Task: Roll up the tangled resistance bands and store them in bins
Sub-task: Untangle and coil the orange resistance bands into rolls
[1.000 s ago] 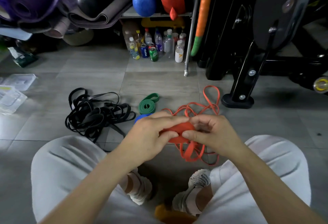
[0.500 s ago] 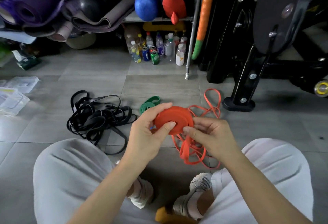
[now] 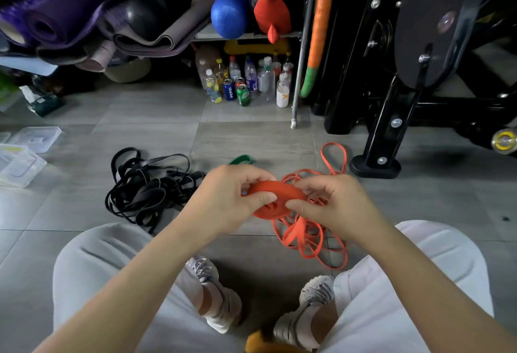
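Now the orange coil (image 3: 275, 193) sits between left grip (image 3: 223, 201), pinching its left rim, and right grip (image 3: 335, 204), seemingly clamped on its right edge; the loose tail (image 3: 305, 238) hangs below-right of the coil, nearer the right grip, so winding likely feeds from there

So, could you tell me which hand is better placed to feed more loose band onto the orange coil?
Probably the right hand: the loose orange rubber band strands trail directly under it, while the left hand pinches the flat orange coil and steadies it.
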`<state>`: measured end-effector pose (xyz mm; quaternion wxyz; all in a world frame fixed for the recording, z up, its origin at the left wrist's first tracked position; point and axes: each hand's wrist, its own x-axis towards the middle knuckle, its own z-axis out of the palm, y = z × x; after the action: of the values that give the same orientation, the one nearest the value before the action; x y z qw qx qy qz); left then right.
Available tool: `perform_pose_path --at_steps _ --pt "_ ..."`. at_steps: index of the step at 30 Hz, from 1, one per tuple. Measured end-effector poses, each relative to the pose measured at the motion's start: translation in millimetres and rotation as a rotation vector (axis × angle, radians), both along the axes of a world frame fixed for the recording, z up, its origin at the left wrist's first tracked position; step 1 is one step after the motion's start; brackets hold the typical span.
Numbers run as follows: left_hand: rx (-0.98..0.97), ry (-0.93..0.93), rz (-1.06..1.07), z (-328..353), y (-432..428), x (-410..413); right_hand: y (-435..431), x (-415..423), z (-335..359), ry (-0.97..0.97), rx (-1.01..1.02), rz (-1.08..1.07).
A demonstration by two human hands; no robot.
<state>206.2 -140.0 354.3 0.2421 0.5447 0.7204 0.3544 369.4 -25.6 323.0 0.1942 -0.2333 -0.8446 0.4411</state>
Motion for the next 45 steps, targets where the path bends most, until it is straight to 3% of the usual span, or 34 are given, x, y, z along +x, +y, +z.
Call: perform_pose_path --at_steps 7,11,13,21,23,24,28,31,35,40,45 --pt "0.128 -0.279 0.136 -5 -5 3 -7 3 -7 0.082 -0.063 -0.147" --pt "0.2 -0.486 0.226 -5 -4 12 -14 2 -6 0.253 -0.252 -0.187" --pt "0.224 -0.622 0.269 -5 -4 18 -15 2 -10 0.256 -0.253 -0.231" --pt "0.232 -1.008 0.314 -18 -5 26 -17 4 -6 0.281 -0.46 -0.177" --pt "0.198 -0.904 0.25 -19 -6 23 -15 4 -3 0.28 -0.439 -0.161" --pt "0.159 -0.736 0.208 -17 -6 19 -13 5 -3 0.272 -0.438 -0.155" --pt "0.024 0.183 0.003 -6 -5 10 -9 4 -8 0.159 -0.293 -0.08" --pt "0.049 0.401 -0.13 2 0 13 -11 -3 -11 0.072 -0.178 -0.048" --pt "0.117 0.351 -0.063 7 3 13 -9 -6 -6 0.133 -0.236 -0.046" --pt "0.071 0.036 0.059 3 1 11 -6 -3 -8 0.107 -0.316 -0.038" --pt "0.152 -0.194 0.103 -1 0 10 -11 3 -20 0.158 -0.484 -0.005"
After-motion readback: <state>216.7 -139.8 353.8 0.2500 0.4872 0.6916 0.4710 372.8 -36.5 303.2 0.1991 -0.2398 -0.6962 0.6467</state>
